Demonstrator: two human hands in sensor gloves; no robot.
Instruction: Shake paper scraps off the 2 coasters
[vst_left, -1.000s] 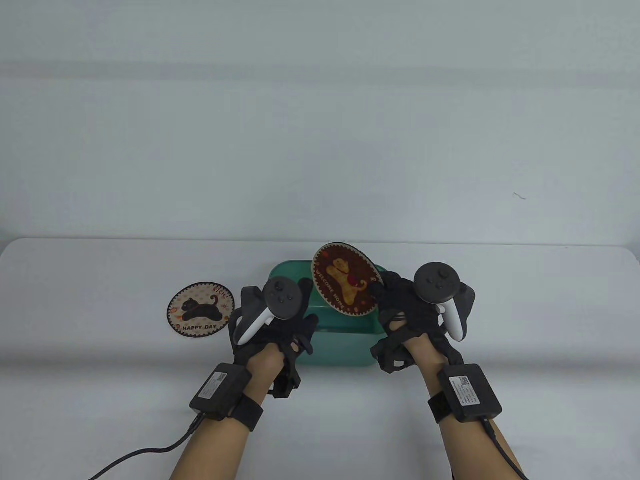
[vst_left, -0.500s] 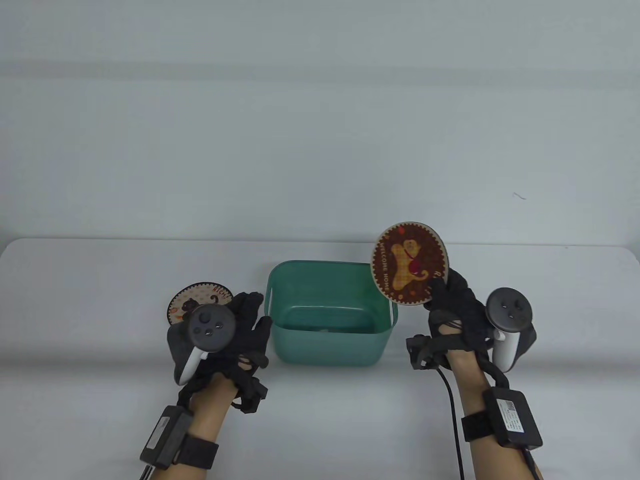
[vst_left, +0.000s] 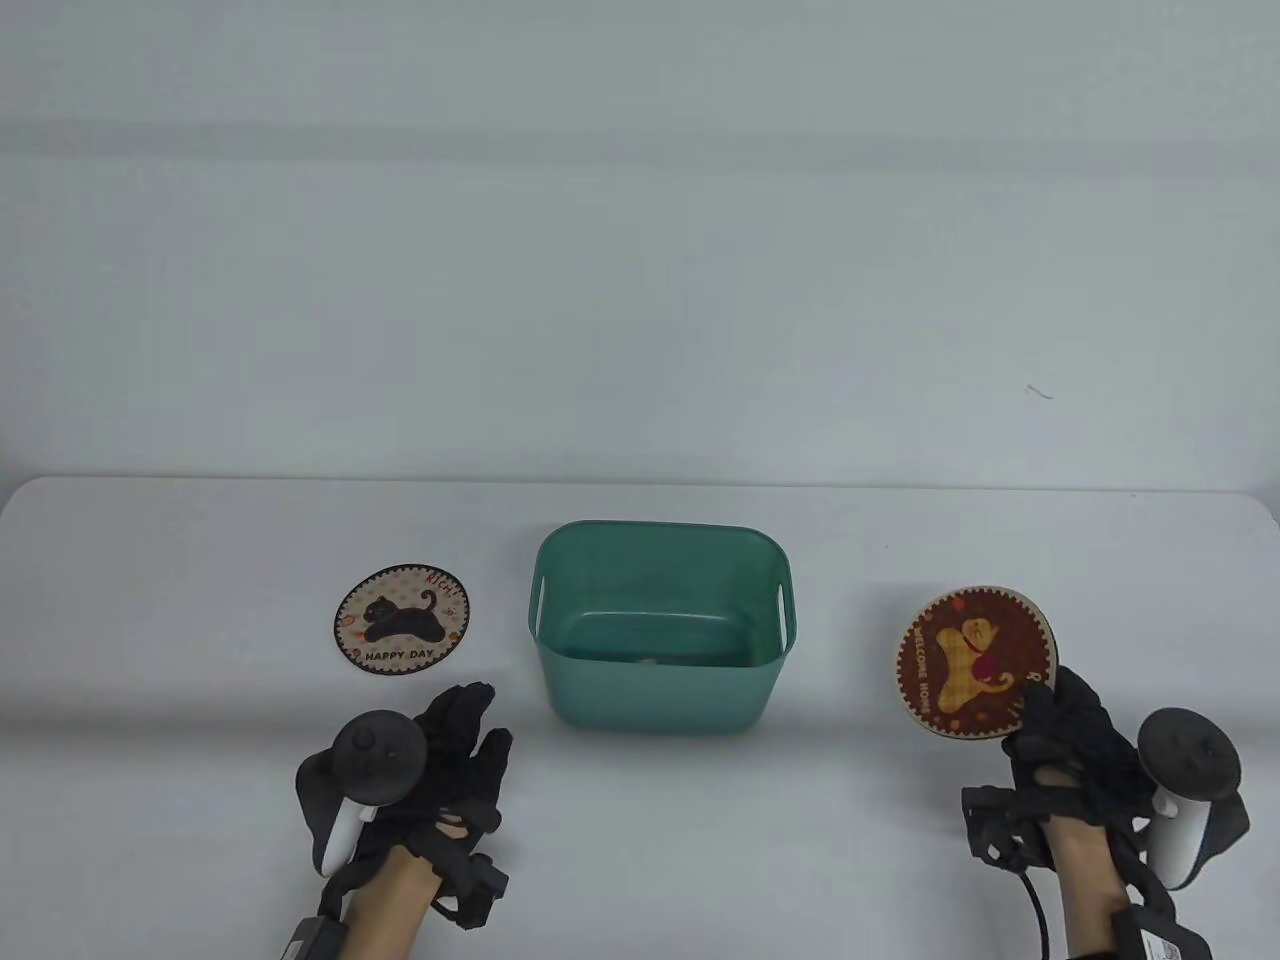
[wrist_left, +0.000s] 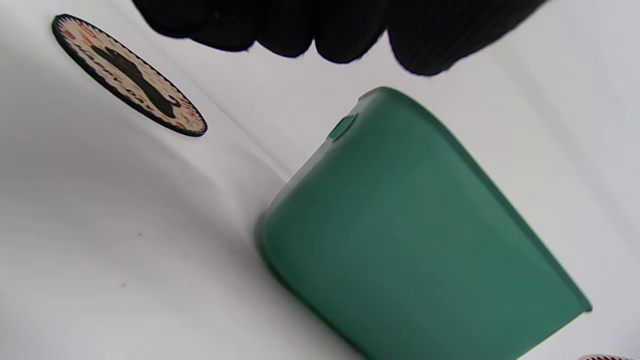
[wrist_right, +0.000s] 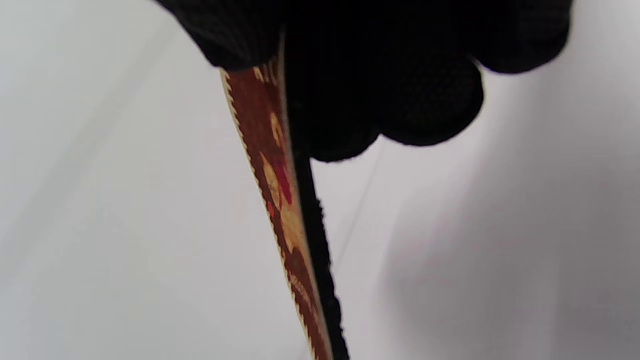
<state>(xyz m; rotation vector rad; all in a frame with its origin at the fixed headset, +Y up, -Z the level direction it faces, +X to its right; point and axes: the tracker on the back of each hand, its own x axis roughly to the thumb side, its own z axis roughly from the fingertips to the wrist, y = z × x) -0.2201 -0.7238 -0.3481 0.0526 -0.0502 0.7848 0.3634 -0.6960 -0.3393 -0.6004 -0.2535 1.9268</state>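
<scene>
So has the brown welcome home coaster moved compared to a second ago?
Yes. The brown coaster, pinched by the right hand, went from over the green bin to the bin's right, lower and nearer the person.

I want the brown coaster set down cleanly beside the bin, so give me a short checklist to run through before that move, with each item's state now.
1. Right hand grips the brown coaster by its edge: ok.
2. Brown coaster face free of paper scraps: ok, none show in the table view.
3. Bare table to the right of the green bin for the set-down: ok.
4. Brown coaster lying flat: not ok, it is held tilted; whether its low edge touches the table, cannot tell.
5. Left hand empty and out of the way: ok.
6. Cat coaster flat on the table, no scraps on it: ok.
</scene>
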